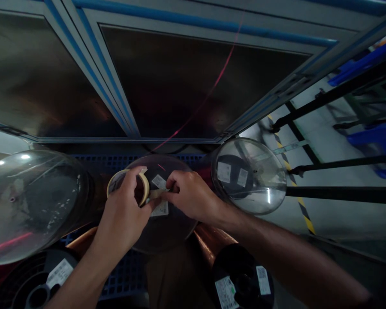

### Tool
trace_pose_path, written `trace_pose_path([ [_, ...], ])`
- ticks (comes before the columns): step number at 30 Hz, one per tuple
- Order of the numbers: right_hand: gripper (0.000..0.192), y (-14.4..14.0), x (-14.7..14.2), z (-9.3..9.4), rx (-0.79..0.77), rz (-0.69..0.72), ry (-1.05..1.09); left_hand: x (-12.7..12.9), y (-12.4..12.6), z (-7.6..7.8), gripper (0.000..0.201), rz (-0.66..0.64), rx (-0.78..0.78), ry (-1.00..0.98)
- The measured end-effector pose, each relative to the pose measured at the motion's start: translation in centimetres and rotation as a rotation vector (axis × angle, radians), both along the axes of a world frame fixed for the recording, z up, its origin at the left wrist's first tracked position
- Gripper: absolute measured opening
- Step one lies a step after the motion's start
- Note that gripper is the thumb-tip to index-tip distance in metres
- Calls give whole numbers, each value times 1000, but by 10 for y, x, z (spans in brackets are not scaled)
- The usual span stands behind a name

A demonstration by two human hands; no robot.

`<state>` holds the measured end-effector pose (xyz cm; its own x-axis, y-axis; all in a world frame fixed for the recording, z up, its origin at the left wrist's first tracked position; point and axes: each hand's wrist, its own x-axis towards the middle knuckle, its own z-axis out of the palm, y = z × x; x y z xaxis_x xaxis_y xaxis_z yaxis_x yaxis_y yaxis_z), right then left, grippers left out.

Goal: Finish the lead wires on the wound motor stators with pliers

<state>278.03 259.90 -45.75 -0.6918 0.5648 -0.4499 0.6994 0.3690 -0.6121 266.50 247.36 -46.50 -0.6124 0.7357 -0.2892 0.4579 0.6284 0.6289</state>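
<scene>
L hand [124,214] grips tape roll [128,186]; R hand [189,195] pinches tape end beside it.

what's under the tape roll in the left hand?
The tape roll sits over a clear spool flange bearing white labels. The left hand and roll hide part of it.

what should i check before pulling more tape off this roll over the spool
1. Left hand grips the tape roll: ok.
2. Right hand pinches the free tape end: ok.
3. Tape strip flat, not twisted: cannot tell, too dark.
4. Middle spool cover has white labels under the hands; whether the tape covers them: cannot tell.
5. Red wire runs up behind, apart from both hands: ok.
</scene>
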Motion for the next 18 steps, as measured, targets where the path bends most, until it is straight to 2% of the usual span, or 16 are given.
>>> trace_pose_path([
  [18, 25, 5, -3, -4, 20, 16, -63, 1, 3, 6, 73, -54, -50, -26],
])
